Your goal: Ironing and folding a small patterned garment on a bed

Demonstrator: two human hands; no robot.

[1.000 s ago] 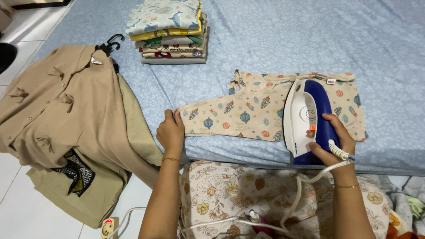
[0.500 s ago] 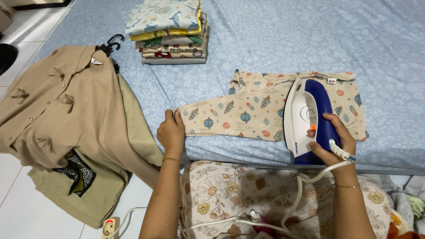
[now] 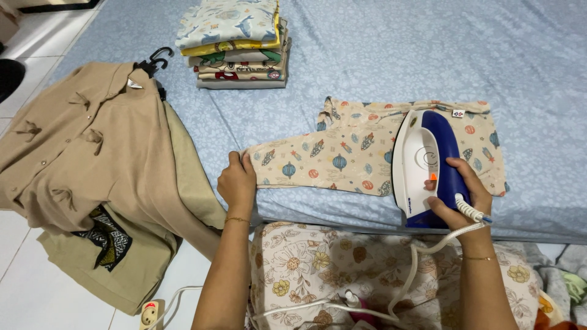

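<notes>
Small printed trousers [image 3: 342, 156] spread flat on the blue bedsheet [image 3: 379, 55], near its front edge, legs running leftward. Right hand [image 3: 458, 195] wrapped around the blue handle of a white and blue iron [image 3: 422, 165], fingers clamped on it, soleplate resting on the waist end of the trousers. White cord [image 3: 422, 250] trailing from the iron's heel down across a floral cloth [image 3: 306, 263] on the lap. Left hand [image 3: 237, 180] at the cuff end, fingers together and pressed on the fabric edge, possibly pinching it, though the grip itself hidden under the knuckles. Thin bracelets on both wrists. Stack of folded clothes [image 3: 235, 43] farther back on the bedsheet, well apart from the trousers. Tan shirt [image 3: 79, 140] on a black hanger [image 3: 153, 61] lying to the left, partly on the bed's edge, partly over the tiled floor [image 3: 24, 293]. Power strip [image 3: 150, 315] on the floor, near the left forearm.
</notes>
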